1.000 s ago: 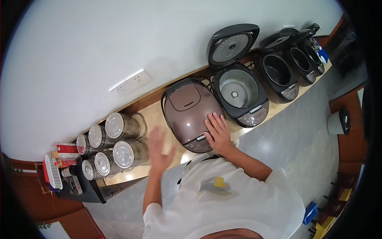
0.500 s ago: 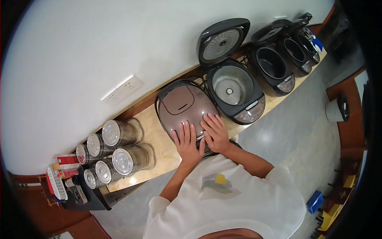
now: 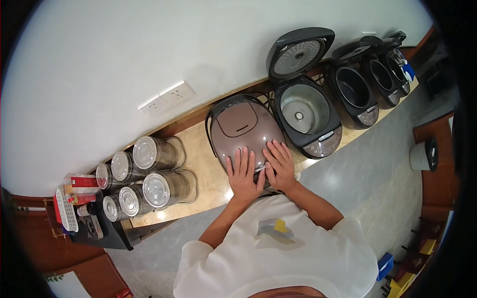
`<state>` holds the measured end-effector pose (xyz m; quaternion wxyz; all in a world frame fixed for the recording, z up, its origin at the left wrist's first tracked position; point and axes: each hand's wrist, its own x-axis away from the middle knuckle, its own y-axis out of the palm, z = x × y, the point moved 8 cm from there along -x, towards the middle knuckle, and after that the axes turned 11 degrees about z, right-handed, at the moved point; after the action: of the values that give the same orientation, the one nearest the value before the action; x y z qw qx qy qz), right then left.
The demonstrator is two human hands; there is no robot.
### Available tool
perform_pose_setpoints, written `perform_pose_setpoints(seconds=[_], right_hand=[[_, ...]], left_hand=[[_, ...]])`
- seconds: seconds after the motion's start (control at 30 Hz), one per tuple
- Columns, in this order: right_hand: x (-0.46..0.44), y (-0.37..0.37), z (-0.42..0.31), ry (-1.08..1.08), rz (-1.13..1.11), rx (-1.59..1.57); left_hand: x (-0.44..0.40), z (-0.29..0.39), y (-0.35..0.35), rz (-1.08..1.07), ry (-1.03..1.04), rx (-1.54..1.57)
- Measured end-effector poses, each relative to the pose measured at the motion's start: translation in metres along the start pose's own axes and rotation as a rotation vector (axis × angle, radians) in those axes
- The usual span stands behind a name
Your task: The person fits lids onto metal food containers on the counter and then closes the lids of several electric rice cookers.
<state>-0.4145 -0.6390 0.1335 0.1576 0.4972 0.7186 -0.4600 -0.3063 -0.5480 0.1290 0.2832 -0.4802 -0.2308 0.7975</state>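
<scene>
A brown rice cooker (image 3: 238, 126) with its lid closed stands on the wooden counter (image 3: 198, 149). My left hand (image 3: 243, 174) lies flat on the front part of that lid, fingers spread. Beside it on the right, my right hand (image 3: 279, 166) rests on the same lid with its fingers stretched out. The two thumbs come close together near the front latch, and the hands cover most of the control panel. Right of this cooker is another one (image 3: 307, 114), lid raised, with a metallic inside showing.
Several more open cookers (image 3: 354, 92) continue along the counter to the right. Lidded canisters (image 3: 159, 188) stand in two rows at the left, near a white basket (image 3: 66, 209). Wall sockets (image 3: 166, 98) are behind. A bin (image 3: 421, 155) stands on the floor at right.
My left hand has come from the air left of the brown cooker down onto its lid. My right hand has stayed on the lid. The view has shifted slightly.
</scene>
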Motion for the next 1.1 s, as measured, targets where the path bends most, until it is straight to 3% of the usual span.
perform_pose_setpoints(seconds=[1.1], right_hand=[[0.0,-0.015,0.009,-0.018,0.013,-0.074]], left_hand=[[0.001,0.007,0.007,-0.025,0.065,-0.089]])
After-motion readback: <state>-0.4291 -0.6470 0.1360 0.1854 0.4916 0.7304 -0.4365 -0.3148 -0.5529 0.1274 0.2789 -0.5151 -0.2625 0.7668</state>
